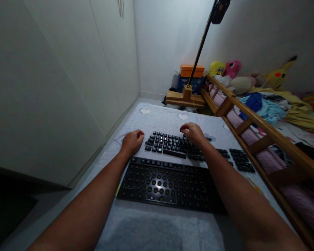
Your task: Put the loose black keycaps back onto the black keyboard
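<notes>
Keyboard [154,183] lies lengthwise left to right, right grip [194,134] pinching a dark keycap [181,130], left grip [132,142] unclear.

The sole view, from a head-worn camera, faces forward and down over the forearms [94,195], fairly near the keyboard [157,183], reaching the far wall [162,45] beyond.

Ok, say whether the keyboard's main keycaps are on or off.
Mostly off: the keyboard shows bare round sockets, and loose keycaps lie beyond it. Some top-row keycaps are on.
</notes>
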Demonstrator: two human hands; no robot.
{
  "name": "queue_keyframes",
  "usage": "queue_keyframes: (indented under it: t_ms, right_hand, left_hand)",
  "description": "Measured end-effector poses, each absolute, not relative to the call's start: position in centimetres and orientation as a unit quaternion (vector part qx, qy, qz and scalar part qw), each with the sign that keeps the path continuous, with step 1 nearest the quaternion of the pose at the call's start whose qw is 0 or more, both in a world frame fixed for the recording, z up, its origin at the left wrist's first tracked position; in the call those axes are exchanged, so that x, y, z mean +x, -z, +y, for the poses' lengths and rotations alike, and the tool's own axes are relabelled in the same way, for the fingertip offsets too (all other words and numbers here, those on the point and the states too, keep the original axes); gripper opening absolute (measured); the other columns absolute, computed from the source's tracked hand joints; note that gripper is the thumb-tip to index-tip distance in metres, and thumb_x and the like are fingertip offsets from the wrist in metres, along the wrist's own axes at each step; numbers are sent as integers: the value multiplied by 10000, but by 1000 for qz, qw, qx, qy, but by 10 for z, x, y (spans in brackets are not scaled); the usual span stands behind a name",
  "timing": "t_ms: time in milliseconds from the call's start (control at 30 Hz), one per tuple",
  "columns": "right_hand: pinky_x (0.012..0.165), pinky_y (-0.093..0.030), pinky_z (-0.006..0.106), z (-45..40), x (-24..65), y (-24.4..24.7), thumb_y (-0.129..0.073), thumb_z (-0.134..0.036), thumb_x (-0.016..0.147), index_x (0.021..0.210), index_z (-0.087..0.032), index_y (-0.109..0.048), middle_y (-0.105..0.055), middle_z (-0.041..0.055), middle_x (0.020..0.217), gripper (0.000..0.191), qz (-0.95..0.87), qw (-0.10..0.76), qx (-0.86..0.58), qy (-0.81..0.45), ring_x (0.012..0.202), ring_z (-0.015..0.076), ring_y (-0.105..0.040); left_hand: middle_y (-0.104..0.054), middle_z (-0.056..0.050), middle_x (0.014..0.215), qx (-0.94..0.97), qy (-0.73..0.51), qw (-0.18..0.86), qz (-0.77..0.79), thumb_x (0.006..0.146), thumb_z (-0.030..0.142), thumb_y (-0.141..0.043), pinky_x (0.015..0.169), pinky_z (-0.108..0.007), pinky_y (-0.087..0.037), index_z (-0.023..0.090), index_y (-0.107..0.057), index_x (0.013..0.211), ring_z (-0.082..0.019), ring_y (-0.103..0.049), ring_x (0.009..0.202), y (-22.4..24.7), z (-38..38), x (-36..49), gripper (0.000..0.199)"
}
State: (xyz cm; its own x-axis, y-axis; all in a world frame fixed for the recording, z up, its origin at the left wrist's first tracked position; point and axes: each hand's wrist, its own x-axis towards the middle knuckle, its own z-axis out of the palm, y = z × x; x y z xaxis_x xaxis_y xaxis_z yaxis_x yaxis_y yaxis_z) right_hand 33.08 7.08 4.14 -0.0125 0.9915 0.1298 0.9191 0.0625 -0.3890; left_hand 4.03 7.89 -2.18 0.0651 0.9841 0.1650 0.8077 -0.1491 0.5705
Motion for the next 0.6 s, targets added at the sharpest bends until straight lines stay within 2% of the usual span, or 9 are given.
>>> queue_keyframes:
  t_ms: [100, 233, 300, 400, 600]
  right_hand:
    - [829, -489, 287, 34, 322, -48, -607, -163, 870, 974, -225, -747, -742, 30, 964, 185, -726, 219, -639, -126, 889, 165, -664]
    - [839, -489, 319, -26, 312, -47, -629, -112, 834, 919, -221, -730, -730, 26, 933, 171, -756, 286, -560, -181, 892, 174, -658]
    - [849, -481, 334, -50, 308, -42, -641, -106, 834, 881, -221, -724, -719, 24, 910, 149, -760, 281, -556, -185, 902, 183, -642]
    - [863, -470, 360, -70, 302, -32, -657, -79, 822, 926, -209, -712, -710, 36, 926, 175, -748, 265, -585, -166, 923, 205, -617]
    - [866, -455, 378, -72, 294, -10, -643, -88, 843, 900, -195, -696, -685, 61, 936, 132, -745, 245, -607, -133, 942, 230, -574]
  left_hand:
    - [-714, -40, 813, 713, -265, 166, 628, 844, 341, -492, 673, -281, -401, 199, -703, 920, -186, -629, 758, 22, 79, 40, 265]
    - [-712, -40, 809, 713, -268, 164, 626, 846, 344, -491, 678, -286, -402, 199, -702, 922, -187, -629, 755, 23, 80, 40, 267]
    - [-711, -41, 812, 714, -268, 163, 626, 844, 342, -493, 679, -288, -401, 199, -703, 925, -186, -627, 754, 23, 80, 40, 266]
    - [-707, -44, 804, 712, -268, 161, 629, 840, 335, -496, 672, -289, -396, 197, -705, 925, -189, -625, 758, 23, 80, 40, 265]
    - [-711, -48, 811, 712, -270, 160, 628, 837, 331, -496, 671, -290, -396, 194, -710, 924, -188, -619, 741, 22, 80, 41, 269]
